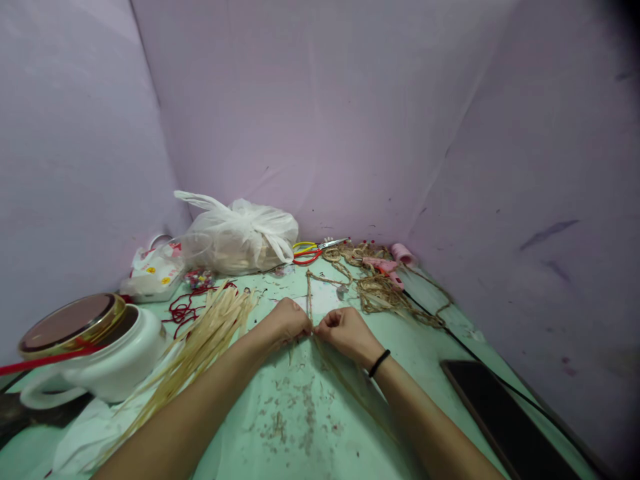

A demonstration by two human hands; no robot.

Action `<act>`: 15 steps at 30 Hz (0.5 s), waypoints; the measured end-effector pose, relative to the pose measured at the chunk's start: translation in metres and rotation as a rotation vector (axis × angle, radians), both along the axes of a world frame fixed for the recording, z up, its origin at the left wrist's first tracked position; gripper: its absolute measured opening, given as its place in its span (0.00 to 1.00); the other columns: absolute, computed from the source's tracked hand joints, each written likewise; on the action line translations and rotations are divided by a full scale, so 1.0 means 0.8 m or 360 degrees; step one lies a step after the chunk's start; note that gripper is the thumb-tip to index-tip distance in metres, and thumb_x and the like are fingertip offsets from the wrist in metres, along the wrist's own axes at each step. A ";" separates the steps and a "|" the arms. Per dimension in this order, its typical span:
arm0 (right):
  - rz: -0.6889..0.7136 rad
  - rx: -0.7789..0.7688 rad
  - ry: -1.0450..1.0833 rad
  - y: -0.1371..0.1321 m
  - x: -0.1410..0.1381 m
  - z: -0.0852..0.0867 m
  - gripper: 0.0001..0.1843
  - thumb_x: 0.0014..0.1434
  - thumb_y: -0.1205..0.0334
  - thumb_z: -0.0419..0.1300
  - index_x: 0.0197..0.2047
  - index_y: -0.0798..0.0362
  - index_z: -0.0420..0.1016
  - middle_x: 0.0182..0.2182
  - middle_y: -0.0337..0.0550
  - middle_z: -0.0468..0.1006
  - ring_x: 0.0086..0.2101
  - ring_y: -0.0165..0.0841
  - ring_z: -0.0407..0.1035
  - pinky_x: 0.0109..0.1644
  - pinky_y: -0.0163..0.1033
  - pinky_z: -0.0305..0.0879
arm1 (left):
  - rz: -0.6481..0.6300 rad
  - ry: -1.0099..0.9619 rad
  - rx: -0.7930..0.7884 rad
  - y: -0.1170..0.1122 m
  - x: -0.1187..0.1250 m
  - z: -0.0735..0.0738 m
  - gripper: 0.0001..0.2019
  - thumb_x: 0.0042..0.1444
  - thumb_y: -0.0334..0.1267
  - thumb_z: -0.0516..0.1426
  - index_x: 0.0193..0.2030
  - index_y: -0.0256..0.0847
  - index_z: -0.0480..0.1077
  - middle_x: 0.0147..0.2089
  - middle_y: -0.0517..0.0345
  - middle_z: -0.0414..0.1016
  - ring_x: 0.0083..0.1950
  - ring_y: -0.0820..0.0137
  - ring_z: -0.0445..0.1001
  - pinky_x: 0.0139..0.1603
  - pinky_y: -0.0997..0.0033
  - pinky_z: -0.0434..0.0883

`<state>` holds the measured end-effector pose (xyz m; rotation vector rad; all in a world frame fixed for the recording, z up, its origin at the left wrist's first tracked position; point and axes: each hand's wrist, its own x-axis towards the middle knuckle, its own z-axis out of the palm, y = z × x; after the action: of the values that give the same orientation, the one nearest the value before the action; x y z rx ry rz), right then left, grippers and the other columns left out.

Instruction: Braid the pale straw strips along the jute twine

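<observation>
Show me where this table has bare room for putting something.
Between left forearm and right forearm the green table is mostly bare, though stained; a thin strand crosses there. Another gap: between black wristband and dark slab. Crowded: left, by white pot and straw; back right, by twine.

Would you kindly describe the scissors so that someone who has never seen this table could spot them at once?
Find the white plastic bag by the back wall. Just to its right, beside the tangled brown twine, lie the scissors, their blades pointing right. One yellow and one red handle set them apart from the twine and the pink spool farther right.
</observation>
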<state>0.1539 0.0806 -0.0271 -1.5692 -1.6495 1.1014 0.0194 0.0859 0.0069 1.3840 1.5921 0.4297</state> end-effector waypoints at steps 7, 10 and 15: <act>0.0034 -0.0327 0.0177 -0.017 -0.015 0.020 0.09 0.37 0.73 0.54 0.11 0.55 0.65 0.08 0.35 0.63 0.11 0.24 0.55 0.15 0.30 0.48 | 0.0068 -0.0086 -0.0189 0.001 -0.003 -0.002 0.08 0.34 0.31 0.52 0.10 0.37 0.58 0.06 0.64 0.50 0.10 0.80 0.48 0.13 0.77 0.46; 0.0083 -0.0291 0.0189 -0.021 -0.020 0.014 0.10 0.38 0.73 0.54 0.11 0.55 0.65 0.07 0.35 0.62 0.11 0.23 0.55 0.15 0.29 0.48 | 0.0009 -0.0133 -0.0179 0.005 -0.010 -0.007 0.07 0.34 0.33 0.53 0.11 0.37 0.60 0.06 0.64 0.51 0.09 0.80 0.48 0.12 0.77 0.45; 0.0206 -0.0294 0.0134 -0.018 -0.009 0.023 0.07 0.38 0.71 0.59 0.13 0.57 0.69 0.09 0.35 0.64 0.13 0.22 0.54 0.17 0.29 0.49 | -0.0116 -0.0180 -0.0044 0.008 -0.017 -0.008 0.07 0.32 0.34 0.56 0.13 0.37 0.60 0.08 0.66 0.53 0.10 0.81 0.49 0.12 0.78 0.44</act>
<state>0.1468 0.0665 -0.0090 -1.5223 -1.6515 1.4030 0.0056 0.0921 0.0002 1.3683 1.4468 0.4332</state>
